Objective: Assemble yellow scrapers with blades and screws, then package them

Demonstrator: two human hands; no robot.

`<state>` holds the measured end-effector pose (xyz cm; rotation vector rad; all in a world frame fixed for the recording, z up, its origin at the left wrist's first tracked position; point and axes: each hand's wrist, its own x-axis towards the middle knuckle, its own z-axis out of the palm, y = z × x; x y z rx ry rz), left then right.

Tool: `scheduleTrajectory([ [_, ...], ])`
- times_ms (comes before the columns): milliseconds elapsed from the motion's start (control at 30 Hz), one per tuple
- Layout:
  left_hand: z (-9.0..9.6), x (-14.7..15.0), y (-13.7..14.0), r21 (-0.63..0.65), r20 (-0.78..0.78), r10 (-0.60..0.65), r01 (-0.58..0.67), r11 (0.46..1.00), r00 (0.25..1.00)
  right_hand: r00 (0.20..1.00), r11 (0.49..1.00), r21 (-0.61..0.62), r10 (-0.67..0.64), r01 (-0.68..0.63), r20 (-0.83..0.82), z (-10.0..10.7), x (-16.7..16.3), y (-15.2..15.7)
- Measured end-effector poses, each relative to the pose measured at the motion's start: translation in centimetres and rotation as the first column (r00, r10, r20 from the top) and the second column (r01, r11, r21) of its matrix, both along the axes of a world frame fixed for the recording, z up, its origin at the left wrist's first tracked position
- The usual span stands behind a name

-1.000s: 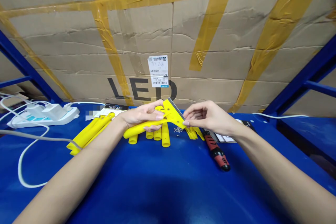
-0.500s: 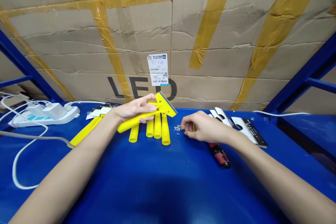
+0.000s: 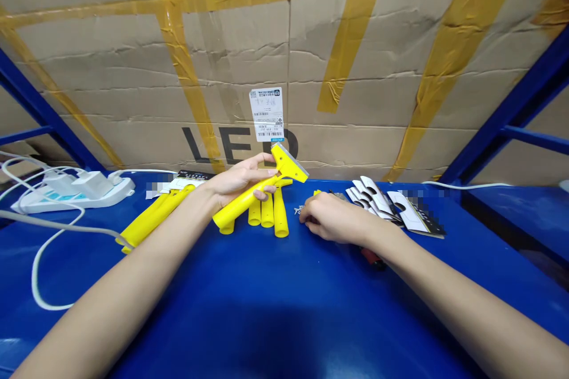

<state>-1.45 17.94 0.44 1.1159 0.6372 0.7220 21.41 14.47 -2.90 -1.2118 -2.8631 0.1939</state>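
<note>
My left hand point(image 3: 240, 179) is wrapped round the handle of a yellow scraper point(image 3: 288, 164), its wide head tilted up to the right with a metal blade along the edge. Beneath it, several yellow handles point(image 3: 267, 213) lie side by side on the blue surface. My right hand point(image 3: 331, 218) is down beside a small heap of silvery screws point(image 3: 299, 209), fingers curled and pressed together. Whatever those fingertips may hold is hidden. Partly covered by the right forearm lies a red and black tool handle point(image 3: 372, 258).
Printed white and black cards point(image 3: 411, 213) lie at the right, behind the forearm. On the left are more yellow handles point(image 3: 155, 219) and a white power strip point(image 3: 113, 190) with trailing cables. A large taped cardboard box point(image 3: 249, 59) walls off the back, between blue metal posts point(image 3: 511, 106).
The scraper in my left hand has shifted slightly up and right. My right hand has moved a little left and lower onto the screws, its fingers curling further under.
</note>
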Motion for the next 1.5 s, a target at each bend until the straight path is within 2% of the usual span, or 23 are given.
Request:
scheduleTrajectory([
  [133, -0.4, 0.9, -1.3, -0.068, 0.034, 0.013, -0.011, 0.998, 0.999, 0.999, 0.999, -0.036, -0.028, 0.029, 0.022, 0.5, 0.5, -0.2],
  [267, -1.2, 0.8, -2.7, -0.11, 0.049, -0.014, 0.019, 0.994, 0.999, 0.97, 0.982, -0.161, 0.06, -0.099, -0.234, 2.2, 1.6, -0.3],
  [433, -1.9, 0.7, -3.8, -0.132, 0.075, 0.015, -0.005, 0.991, 0.997, 0.894, 0.976, -0.199, -0.015, -0.083, -0.447, 4.3, 2.1, -0.6],
  [567, -2.0, 0.9, -4.1, -0.161, 0.122, 0.031, -0.011, 0.987, 0.992, 0.789, 0.994, -0.113, -0.067, -0.003, -0.611, 3.9, 1.4, -0.6],
  [700, -1.9, 0.8, -4.4, -0.168, 0.152, 0.042, -0.017, 0.986, 0.988, 0.708, 0.999, -0.047, -0.033, 0.0, -0.706, 3.1, 1.0, -0.4],
  [833, -1.8, 0.8, -4.4, -0.17, 0.145, 0.042, -0.017, 0.985, 0.989, 0.67, 0.992, -0.123, -0.068, -0.036, -0.739, 2.7, 1.1, -0.1],
  [933, -1.9, 0.7, -4.4, -0.173, 0.109, 0.052, -0.033, 0.984, 0.993, 0.664, 0.978, -0.203, -0.122, -0.047, -0.738, 2.4, 1.5, 0.2],
  [1033, -2.0, 0.6, -4.3, -0.165, 0.114, 0.039, -0.019, 0.986, 0.993, 0.678, 0.977, -0.211, -0.156, 0.001, -0.718, 2.0, 1.7, 0.4],
  [1300, -2.2, 0.5, -4.2, -0.149, 0.108, 0.024, -0.008, 0.989, 0.994, 0.702, 0.988, -0.108, -0.156, 0.112, -0.695, 1.9, 1.6, 0.4],
  [1500, -2.0, 0.5, -4.2, -0.152, 0.108, 0.027, -0.01, 0.988, 0.994, 0.765, 0.997, -0.003, -0.063, 0.08, -0.64, 2.2, 1.6, 0.3],
])
